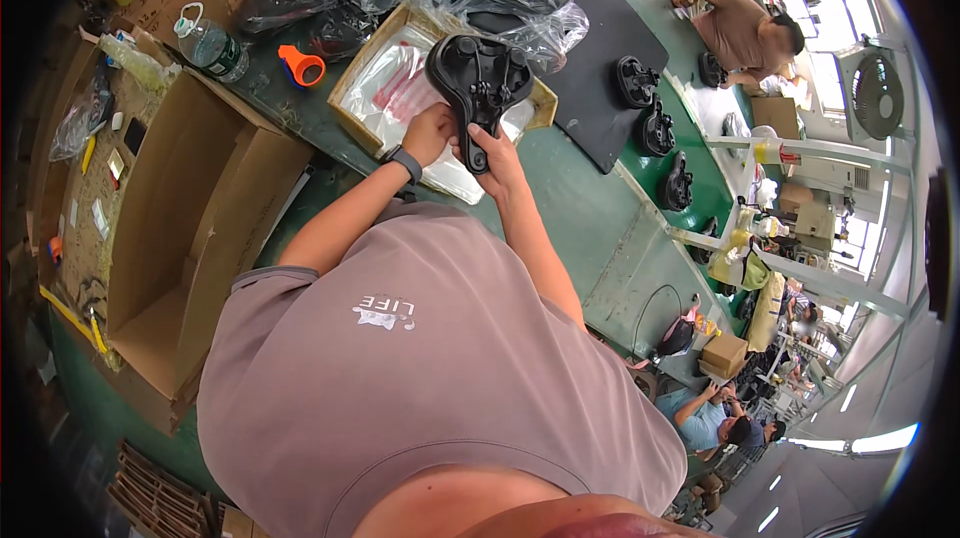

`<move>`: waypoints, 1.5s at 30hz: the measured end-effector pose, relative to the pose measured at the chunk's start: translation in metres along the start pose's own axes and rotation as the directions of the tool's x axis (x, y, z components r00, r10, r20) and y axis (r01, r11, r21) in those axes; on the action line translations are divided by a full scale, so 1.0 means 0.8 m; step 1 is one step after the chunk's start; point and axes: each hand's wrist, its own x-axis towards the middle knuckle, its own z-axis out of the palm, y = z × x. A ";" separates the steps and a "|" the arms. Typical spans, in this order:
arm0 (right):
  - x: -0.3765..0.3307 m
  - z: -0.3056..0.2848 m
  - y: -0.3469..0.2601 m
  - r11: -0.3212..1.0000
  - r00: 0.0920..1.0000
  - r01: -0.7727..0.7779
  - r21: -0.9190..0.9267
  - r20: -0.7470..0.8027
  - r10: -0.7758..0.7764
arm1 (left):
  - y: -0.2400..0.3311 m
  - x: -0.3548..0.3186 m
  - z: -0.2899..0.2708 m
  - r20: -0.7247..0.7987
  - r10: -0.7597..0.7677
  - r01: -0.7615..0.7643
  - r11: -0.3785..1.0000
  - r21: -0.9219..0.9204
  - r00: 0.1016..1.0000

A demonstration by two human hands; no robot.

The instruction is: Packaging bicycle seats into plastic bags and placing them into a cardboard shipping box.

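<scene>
Basically, both hands are clamped on a black bike saddle [478,83], held underside up over the shallow cardboard tray [352,86] of clear plastic bags [395,93] on the green bench [570,208]. Left hand [430,133], smartwatch [403,162] on the wrist, grips one side of the narrow nose end; right hand [497,153] wraps the nose from the other side, hands nearly touching. Wide rear of the saddle points away from the person, rails and clamp hardware facing up. Judgement: looks like an underside check or bagging prep. To do it well, the person should keep the grip on the nose, keep fingers off the rails so nothing is hidden, and hold the saddle above the tray so a slip lands on the bags. An open cardboard box [190,228] sits just left; more black saddles [655,128] line the bench further right. An orange tape dispenser [302,66] and a water bottle [212,46] sit behind, clear of the hands.
</scene>
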 end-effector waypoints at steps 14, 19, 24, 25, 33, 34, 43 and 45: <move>-0.136 -0.033 -0.053 0.965 0.978 0.206 0.160 -0.076 -0.196 | 0.130 -0.031 -0.149 0.026 -0.160 0.105 0.507 -0.855 0.987; -0.147 0.001 -0.063 0.980 0.981 0.191 0.064 -0.049 -0.188 | 0.199 -0.049 -0.008 0.407 0.013 -0.045 0.996 0.071 0.913; -0.160 -0.002 -0.068 0.973 0.981 0.171 0.152 -0.122 -0.153 | 0.171 -0.066 0.020 0.468 -0.081 0.243 0.924 -0.296 0.880; -0.165 -0.001 -0.066 0.972 0.978 0.179 0.153 -0.131 -0.159 | 0.176 -0.072 0.015 0.491 -0.054 0.241 0.914 -0.326 0.869; -0.170 -0.029 -0.056 0.938 0.936 0.321 0.134 -0.194 -0.293 | 0.200 -0.020 -0.091 0.304 -0.170 0.329 0.143 -0.933 0.937; -0.172 -0.018 -0.058 0.909 0.921 0.375 0.180 -0.185 -0.343 | 0.210 -0.021 -0.095 0.379 -0.130 0.397 0.158 -0.904 0.916; -0.139 -0.012 -0.047 0.307 0.868 0.056 -0.950 -0.106 -0.486 | 0.271 -0.011 -0.017 0.094 0.276 -0.234 0.919 -0.316 0.957; -0.116 -0.027 -0.039 0.697 0.880 0.042 -0.716 -0.304 -0.365 | 0.279 -0.036 -0.021 0.504 0.323 -0.221 0.942 -0.252 0.801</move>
